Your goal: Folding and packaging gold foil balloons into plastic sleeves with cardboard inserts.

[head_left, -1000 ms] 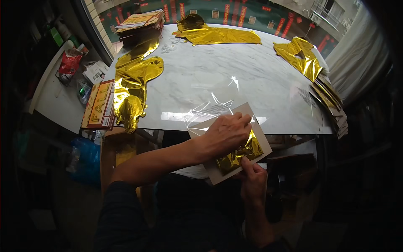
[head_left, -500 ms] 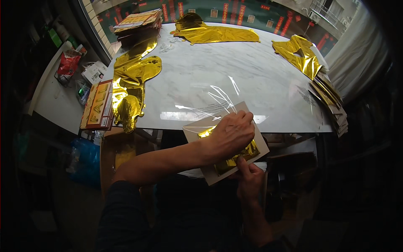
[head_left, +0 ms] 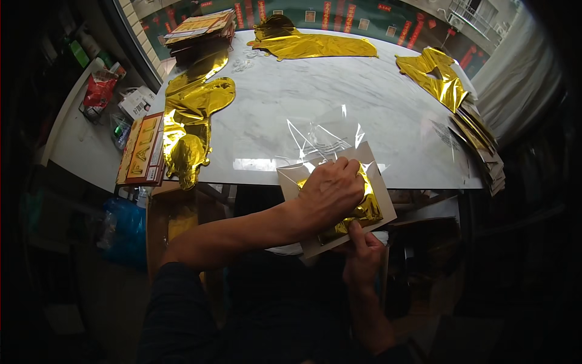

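A grey-brown cardboard sheet (head_left: 384,197) is tilted at the table's near edge, with folded gold foil (head_left: 367,209) lying on it. A clear plastic bag (head_left: 315,141) reaches from the sheet onto the tabletop, with bright glints. My left hand (head_left: 333,187) is closed over the sheet and foil, knuckles up; its fingertips are hidden, so what it pinches cannot be made out. At the near right edge my right hand (head_left: 362,258) grips the cardboard sheet, thumb on the foil and fingers underneath.
Gold foil balloons lie at the left (head_left: 193,130), the back (head_left: 321,46) and the right (head_left: 438,79) of the white marbled table (head_left: 273,97). Printed cards (head_left: 197,30) are stacked back left. Another printed card (head_left: 143,150) lies left, and a card stack (head_left: 482,151) hangs over the right edge.
Both hands and the cardboard sheet have shifted slightly right. The plastic bag's glints have changed shape, and more gold foil shows to the right of my left hand.
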A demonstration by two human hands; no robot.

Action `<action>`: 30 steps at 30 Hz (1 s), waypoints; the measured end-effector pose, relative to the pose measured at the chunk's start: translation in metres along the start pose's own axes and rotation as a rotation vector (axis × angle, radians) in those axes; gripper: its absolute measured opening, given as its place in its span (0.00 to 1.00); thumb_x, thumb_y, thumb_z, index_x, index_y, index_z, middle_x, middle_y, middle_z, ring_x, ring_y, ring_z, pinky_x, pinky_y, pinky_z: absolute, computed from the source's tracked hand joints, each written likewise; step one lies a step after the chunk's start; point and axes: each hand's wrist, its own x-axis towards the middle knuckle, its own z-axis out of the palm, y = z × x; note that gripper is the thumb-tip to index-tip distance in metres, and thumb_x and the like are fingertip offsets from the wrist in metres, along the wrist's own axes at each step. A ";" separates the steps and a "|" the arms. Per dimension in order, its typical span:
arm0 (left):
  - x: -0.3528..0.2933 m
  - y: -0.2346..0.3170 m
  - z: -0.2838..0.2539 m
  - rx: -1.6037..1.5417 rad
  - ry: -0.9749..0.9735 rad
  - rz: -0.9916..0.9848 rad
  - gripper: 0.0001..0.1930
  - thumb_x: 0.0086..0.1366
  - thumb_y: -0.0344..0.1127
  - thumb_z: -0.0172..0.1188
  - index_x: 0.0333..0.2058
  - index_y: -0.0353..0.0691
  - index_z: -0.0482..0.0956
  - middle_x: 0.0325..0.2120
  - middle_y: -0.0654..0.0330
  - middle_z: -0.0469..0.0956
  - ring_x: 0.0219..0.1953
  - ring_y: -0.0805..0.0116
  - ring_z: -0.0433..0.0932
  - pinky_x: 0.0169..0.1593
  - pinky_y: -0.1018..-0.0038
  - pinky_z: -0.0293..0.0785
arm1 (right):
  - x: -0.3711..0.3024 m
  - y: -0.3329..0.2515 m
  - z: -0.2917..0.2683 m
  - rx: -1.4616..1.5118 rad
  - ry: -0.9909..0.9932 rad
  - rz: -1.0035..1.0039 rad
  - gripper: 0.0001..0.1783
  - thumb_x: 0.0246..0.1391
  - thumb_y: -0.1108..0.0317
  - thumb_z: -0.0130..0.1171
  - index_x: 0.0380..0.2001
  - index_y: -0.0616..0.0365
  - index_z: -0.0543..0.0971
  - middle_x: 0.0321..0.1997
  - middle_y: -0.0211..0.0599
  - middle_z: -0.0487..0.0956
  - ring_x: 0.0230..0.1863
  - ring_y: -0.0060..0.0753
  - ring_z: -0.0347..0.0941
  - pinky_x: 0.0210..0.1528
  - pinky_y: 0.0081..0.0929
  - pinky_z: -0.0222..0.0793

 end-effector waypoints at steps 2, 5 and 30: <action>-0.001 0.002 -0.001 -0.051 0.003 0.033 0.09 0.56 0.35 0.65 0.30 0.34 0.79 0.29 0.56 0.76 0.34 0.64 0.79 0.34 0.69 0.78 | -0.001 0.001 0.000 0.005 0.011 0.003 0.17 0.67 0.60 0.64 0.34 0.68 0.84 0.33 0.34 0.83 0.32 0.22 0.78 0.32 0.25 0.82; -0.002 0.006 -0.004 -0.011 0.025 0.072 0.08 0.58 0.33 0.64 0.32 0.35 0.78 0.29 0.56 0.76 0.34 0.63 0.79 0.34 0.68 0.77 | 0.002 0.000 0.002 0.018 0.027 -0.006 0.18 0.67 0.60 0.64 0.34 0.68 0.84 0.32 0.34 0.83 0.31 0.21 0.78 0.33 0.24 0.81; -0.014 -0.003 -0.023 0.052 -0.059 -0.114 0.17 0.57 0.29 0.64 0.47 0.36 0.80 0.34 0.57 0.76 0.39 0.60 0.80 0.37 0.67 0.79 | 0.002 -0.003 0.008 0.119 0.077 -0.028 0.14 0.66 0.63 0.64 0.37 0.68 0.83 0.36 0.38 0.85 0.32 0.25 0.82 0.30 0.25 0.83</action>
